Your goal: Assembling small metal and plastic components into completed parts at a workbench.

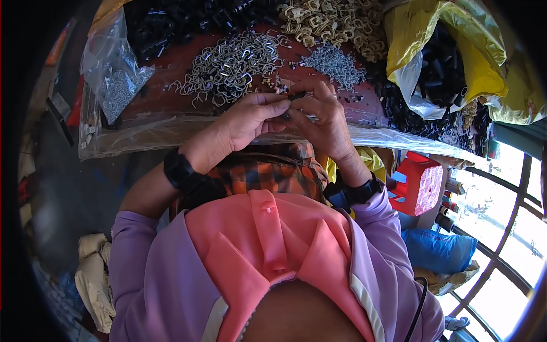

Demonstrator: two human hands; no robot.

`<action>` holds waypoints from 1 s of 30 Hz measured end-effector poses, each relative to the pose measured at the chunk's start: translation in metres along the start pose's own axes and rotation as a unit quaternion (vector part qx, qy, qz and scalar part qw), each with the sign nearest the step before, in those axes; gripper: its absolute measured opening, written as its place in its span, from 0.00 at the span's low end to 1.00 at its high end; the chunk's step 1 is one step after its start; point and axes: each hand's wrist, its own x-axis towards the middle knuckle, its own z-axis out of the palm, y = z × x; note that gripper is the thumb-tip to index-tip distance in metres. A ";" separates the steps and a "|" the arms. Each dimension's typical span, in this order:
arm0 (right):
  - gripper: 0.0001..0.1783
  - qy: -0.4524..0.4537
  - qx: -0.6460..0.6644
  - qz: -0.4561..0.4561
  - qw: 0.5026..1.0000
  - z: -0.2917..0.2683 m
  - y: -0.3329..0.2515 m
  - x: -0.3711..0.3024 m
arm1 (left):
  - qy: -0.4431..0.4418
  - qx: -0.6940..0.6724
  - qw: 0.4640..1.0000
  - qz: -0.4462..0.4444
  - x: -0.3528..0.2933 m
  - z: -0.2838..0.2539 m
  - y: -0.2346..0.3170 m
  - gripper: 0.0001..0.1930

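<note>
The fingertips of the left hand and the right hand meet and are clamped together on a small dark piece, most of which the fingers hide, so its shape cannot be told. This piece is over the near edge of a dark red table, just on the near side of a heap of bent silver metal hooks. Beyond the right hand is a pile of small grey metal screws or pins, and behind that a mound of beige clips; black parts are heaped behind the hooks. At the table's left end sits a clear bag of small metal pieces, and at its right an open yellow bag with black cylindrical pieces inside. Clear plastic sheeting runs along the near edge. Farther out, below the table on the right, stand a red plastic stool and a blue bag
</note>
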 end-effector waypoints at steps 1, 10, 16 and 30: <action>0.06 0.005 0.009 0.001 1.000 -0.002 0.000 0.001 | 0.003 0.002 1.000 -0.002 0.001 -0.001 0.001 0.11; 0.06 0.061 -0.056 0.093 0.992 -0.048 0.041 -0.010 | 0.018 -0.004 1.000 0.004 0.001 -0.014 0.008 0.10; 0.09 0.083 -0.294 0.158 0.939 -0.078 0.101 -0.020 | 0.024 0.006 1.000 0.002 0.002 -0.012 0.011 0.10; 0.07 0.052 -0.343 0.208 0.914 -0.079 0.129 -0.023 | 0.030 0.008 0.999 0.033 -0.001 -0.010 0.007 0.11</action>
